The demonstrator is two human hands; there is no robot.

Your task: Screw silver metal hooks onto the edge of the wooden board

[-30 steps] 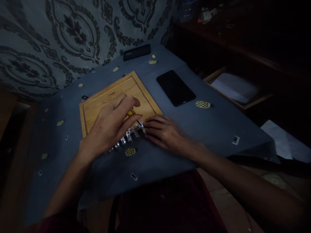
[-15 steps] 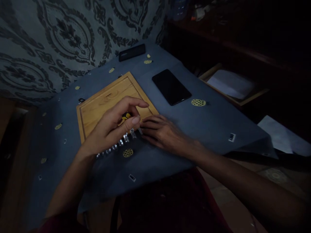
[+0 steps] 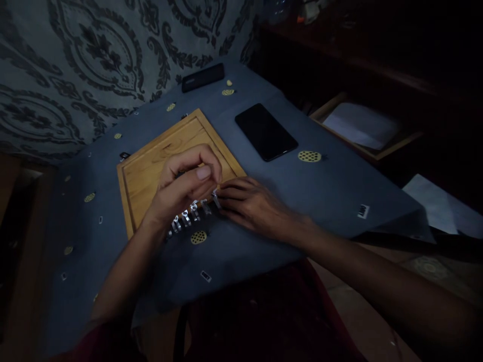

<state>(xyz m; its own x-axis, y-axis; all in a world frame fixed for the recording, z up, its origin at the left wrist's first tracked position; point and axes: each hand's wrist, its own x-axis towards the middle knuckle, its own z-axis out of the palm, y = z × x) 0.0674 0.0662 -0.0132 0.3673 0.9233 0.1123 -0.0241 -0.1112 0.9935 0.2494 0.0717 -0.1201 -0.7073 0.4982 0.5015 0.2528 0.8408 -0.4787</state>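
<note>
A wooden board [image 3: 151, 163] with a grooved border lies on the table. Several shiny metal clips [image 3: 185, 217] line its near edge. Above that edge, my left hand [image 3: 184, 178] is closed, fingers curled down and thumb against them; its fingertips are by the clip nearest the board's right corner. Something dark shows in its grip, too hidden to name. My right hand [image 3: 251, 206] rests at that corner, fingers together and bent round the edge, their tips touching the end metal clip [image 3: 216, 199]. Its thumb is hidden.
A dark phone [image 3: 266, 131] lies right of the board, with a black phone case [image 3: 203, 77] at the back. Two small dark fittings sit at the board's far edge, one a black loop [image 3: 124, 156]. An open drawer [image 3: 362, 125] holding papers is at right.
My left hand has moved slightly right, and its index finger has curled down toward the thumb. The yellow-and-black thing seen in it earlier is now hidden. My right hand has stayed in place.
</note>
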